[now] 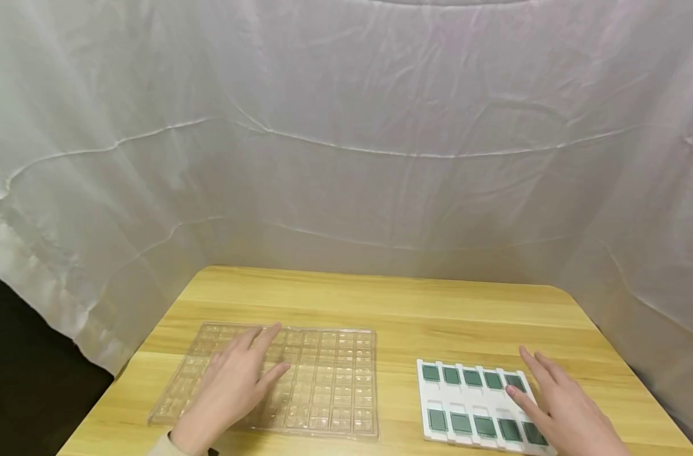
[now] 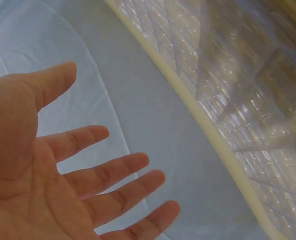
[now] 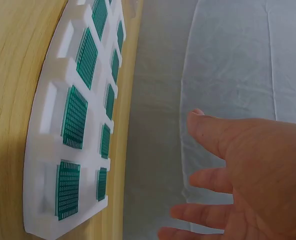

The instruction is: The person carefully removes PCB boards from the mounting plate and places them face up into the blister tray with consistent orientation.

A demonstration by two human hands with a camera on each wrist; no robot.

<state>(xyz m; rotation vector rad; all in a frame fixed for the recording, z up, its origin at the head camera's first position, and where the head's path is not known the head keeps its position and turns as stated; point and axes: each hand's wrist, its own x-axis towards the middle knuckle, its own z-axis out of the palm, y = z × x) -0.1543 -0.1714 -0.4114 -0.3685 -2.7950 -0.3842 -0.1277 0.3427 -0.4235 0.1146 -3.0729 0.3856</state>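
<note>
My left hand (image 1: 232, 381) is over a clear plastic tray (image 1: 375, 380) divided into a grid of small compartments, and covers part of it in the head view. Its fingers are spread and relaxed, with nothing in them, as the left wrist view confirms. At the right lies a white tray (image 1: 457, 400) with two rows of slots. Green perforated circuit boards (image 3: 75, 118) sit in those slots. My right hand (image 1: 574, 408) is by the white tray's right end, overlapping a corner of it in the head view. Its fingers are extended and hold nothing.
Both trays lie on a light wood-grain table (image 1: 381, 304) with rounded far corners. A strip of tabletop separates them. A pale, wrinkled cloth curtain (image 1: 346, 190) hangs behind the table and along its sides. A dark area shows at the lower left.
</note>
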